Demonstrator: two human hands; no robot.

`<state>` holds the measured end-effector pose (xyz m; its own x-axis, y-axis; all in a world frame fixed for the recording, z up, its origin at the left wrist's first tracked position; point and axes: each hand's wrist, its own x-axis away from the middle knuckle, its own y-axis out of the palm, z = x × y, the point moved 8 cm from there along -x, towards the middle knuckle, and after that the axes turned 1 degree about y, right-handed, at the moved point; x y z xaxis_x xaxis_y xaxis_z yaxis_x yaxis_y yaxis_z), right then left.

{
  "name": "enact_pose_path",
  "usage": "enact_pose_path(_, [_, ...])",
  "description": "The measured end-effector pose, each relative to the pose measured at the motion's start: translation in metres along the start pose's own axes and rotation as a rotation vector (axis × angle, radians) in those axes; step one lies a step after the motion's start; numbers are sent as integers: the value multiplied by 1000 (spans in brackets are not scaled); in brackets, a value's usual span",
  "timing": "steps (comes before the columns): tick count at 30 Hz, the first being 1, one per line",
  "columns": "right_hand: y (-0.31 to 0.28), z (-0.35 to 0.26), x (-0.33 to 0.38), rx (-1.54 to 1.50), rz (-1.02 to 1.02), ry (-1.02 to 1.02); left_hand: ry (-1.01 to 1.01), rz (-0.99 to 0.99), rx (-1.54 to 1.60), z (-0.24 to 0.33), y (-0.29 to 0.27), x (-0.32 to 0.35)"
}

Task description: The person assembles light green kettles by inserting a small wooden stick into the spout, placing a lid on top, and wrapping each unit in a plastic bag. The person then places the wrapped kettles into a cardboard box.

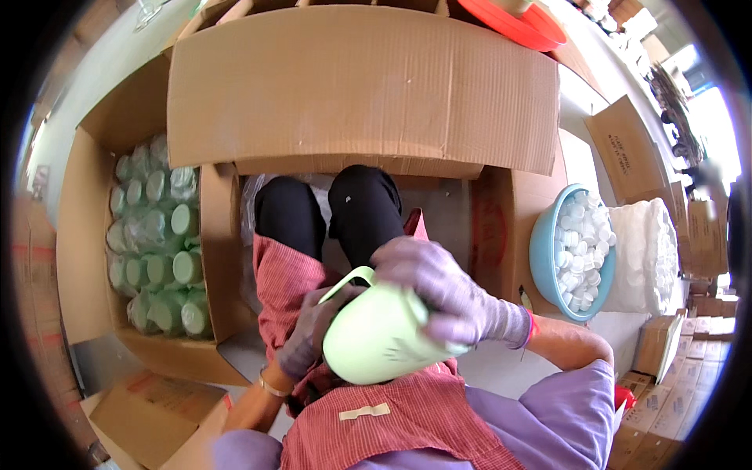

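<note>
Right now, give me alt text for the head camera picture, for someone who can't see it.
A seated person in gloves holds a pale green handled cup over their lap, left hand at the handle side, right hand over its top. An open cardboard box of wrapped green cups sits left; a blue bowl of white caps sits right.

Cardboard boxes crowd a packing floor: a large open carton (141, 345) sits at left, its broad flap (360, 86) spread across the middle. A blue basin (543, 258) and a red tray (513, 22) stand at right, where daylight glares through an opening (717, 129) beside stacked cartons (666, 407).
</note>
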<state>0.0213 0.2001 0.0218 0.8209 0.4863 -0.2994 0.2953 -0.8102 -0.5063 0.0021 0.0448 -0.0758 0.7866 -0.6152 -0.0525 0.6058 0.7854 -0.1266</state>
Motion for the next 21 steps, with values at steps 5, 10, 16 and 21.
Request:
enact_pose_path(5, [-17,77,46,-387,293,569,310,223,-247,75,-34,-19])
enact_pose_path(10, [-39,-6,-11,65,232,-281,49,133,-28,71,-60,-37])
enact_pose_path(16, [-55,56,-1,233,502,263,290,198,-136,97,-65,-58])
enact_pose_path(21, [-51,38,-8,-112,554,283,687,218,-680,152,-44,-51])
